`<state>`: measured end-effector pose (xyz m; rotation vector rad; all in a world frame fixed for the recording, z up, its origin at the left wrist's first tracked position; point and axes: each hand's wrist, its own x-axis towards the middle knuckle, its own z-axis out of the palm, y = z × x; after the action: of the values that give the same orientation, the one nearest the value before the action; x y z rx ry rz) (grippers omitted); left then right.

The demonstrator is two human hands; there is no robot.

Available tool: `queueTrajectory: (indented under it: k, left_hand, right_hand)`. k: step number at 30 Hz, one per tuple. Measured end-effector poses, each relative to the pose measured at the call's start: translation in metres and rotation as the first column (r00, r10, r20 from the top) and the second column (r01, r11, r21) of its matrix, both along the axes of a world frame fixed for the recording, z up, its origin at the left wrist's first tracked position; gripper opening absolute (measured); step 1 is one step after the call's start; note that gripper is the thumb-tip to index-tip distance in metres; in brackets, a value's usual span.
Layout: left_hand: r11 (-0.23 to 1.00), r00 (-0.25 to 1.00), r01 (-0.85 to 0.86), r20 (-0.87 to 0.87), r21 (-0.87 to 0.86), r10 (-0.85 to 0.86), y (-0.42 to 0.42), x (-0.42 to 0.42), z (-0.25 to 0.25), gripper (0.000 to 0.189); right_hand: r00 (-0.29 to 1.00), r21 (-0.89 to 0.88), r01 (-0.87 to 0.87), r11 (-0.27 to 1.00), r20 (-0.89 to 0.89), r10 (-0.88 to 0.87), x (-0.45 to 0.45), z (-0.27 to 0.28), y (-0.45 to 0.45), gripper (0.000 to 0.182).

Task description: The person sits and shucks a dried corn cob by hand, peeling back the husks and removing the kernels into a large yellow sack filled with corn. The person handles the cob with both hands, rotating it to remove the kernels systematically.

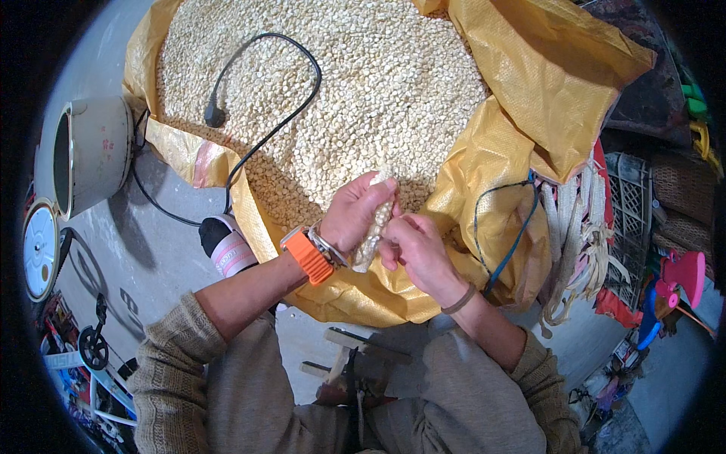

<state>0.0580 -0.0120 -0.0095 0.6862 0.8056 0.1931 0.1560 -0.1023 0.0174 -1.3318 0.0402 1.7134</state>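
Note:
My left hand [356, 209], with an orange-strapped watch at the wrist, is closed around a pale corn cob [371, 241]. Kernels remain on part of the cob, and bare cob shows at its ends. Against the cob's right side rest the curled fingers of my right hand [417, 247]; what lies between them is hidden. Both hands are over the near edge of a large yellow woven sack [351, 295], which holds a wide heap of loose, pale corn kernels [385, 96]. A black power cord with a plug [214, 115] lies across the kernels.
On the left stand a white bucket [99, 156], a round lid [41, 249] and a bicycle [93, 349]. Stripped corn cobs [578, 227] lie right of the sack, beside a plastic crate [629, 170]. A pink toy [683, 278] is farther right. The cord runs near my shoe [232, 249].

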Motion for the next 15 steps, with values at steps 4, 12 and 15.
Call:
queueTrajectory:
  k: [4,12,15]
  left_hand:
    - [0.998,0.999,-0.042,-0.024,0.042,0.043,0.0004,0.0028,0.0037,0.021]
    - [0.998,1.000,-0.022,-0.011,0.051,0.023,-0.0035,-0.0007,-0.0009,0.020]
    - [0.996,1.000,-0.001,-0.015,0.084,0.002,-0.0037,0.0016,-0.0013,0.022]
  right_hand:
    - [0.993,-0.071,0.006,0.997,-0.114,-0.014,0.0031,-0.0003,0.0015,0.017]
    - [0.990,-0.094,-0.024,0.995,-0.144,0.011,0.0014,0.0008,0.0031,0.012]
    - [0.986,-0.104,0.045,0.994,-0.156,-0.061,0.0000,0.0042,0.0045,0.011]
